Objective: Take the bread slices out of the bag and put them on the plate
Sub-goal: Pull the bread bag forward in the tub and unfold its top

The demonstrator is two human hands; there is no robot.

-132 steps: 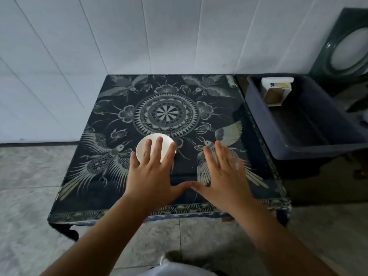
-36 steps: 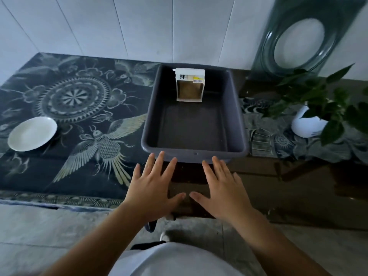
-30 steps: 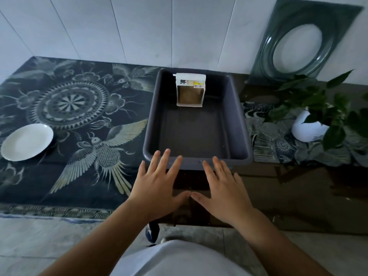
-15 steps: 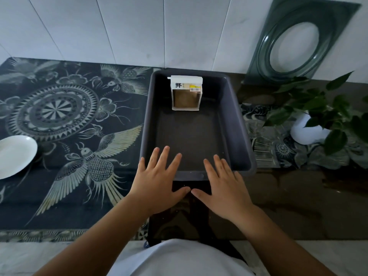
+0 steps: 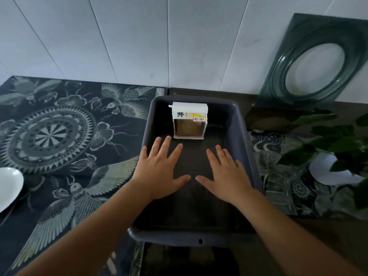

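1. The white paper bread bag with a clear window showing brown bread (image 5: 188, 121) stands upright at the far end of the dark grey rectangular plastic tub (image 5: 247, 156), just above frame centre. A black character and a yellow label mark its upper front.
2. The left hand (image 5: 159, 172) is held palm down over the tub's interior, fingers (image 5: 166, 145) spread wide and holding nothing. Its fingertips are near the bag's lower left corner but apart from it.
3. The right hand (image 5: 227, 176) is likewise palm down over the tub, fingers spread wide and empty, below and to the right of the bag.
4. The round white plate (image 5: 9, 188) lies at the left edge of the frame, partly cut off, well apart from the tub.
5. The plate rests on a dark cloth patterned with birds and a mandala (image 5: 59, 136), which covers the surface left of the tub.
6. A green-leaved plant in a white pot (image 5: 328, 172) sits at the right edge.
7. A dark green panel with an oval opening (image 5: 318, 62) leans on the white tiled wall (image 5: 139, 36), upper right.
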